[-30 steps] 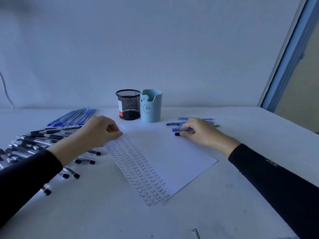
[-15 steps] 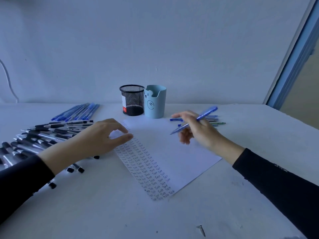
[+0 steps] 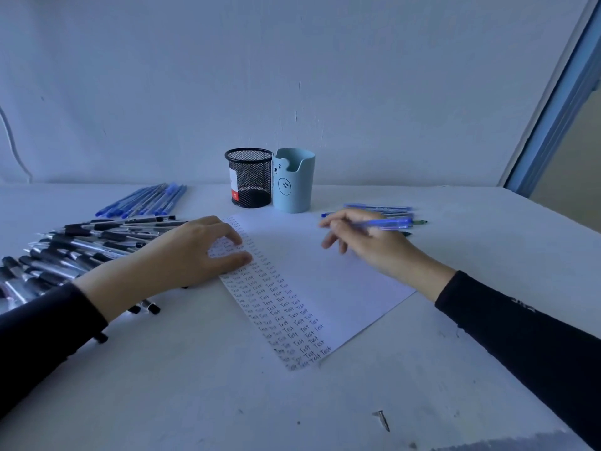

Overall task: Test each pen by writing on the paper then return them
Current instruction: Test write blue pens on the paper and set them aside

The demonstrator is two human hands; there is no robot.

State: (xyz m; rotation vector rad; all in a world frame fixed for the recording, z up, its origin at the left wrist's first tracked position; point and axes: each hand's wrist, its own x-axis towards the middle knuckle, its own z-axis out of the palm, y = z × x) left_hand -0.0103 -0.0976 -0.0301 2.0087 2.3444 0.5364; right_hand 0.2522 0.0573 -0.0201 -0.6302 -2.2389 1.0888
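A white sheet of paper point(image 3: 328, 281) lies in the middle of the table, its left strip filled with rows of the word "Test". My left hand point(image 3: 195, 252) rests on the paper's upper left part, fingers spread and lightly bent. My right hand point(image 3: 364, 242) hovers over the paper's far right corner and holds a blue pen point(image 3: 387, 223) between thumb and fingers, the pen lying almost level and pointing right. A few more blue pens point(image 3: 379, 208) lie on the table just behind that hand.
A black mesh cup point(image 3: 249, 178) and a light-blue bear cup point(image 3: 293, 180) stand at the back by the wall. Several blue pens point(image 3: 143, 200) and several black pens point(image 3: 74, 249) lie at the left. A screw point(image 3: 382, 419) lies near the front edge.
My right hand picked a blue pen from the pile, lifted it over the paper and has turned it closer to level. My left hand slid onto the written strip and spread its fingers.
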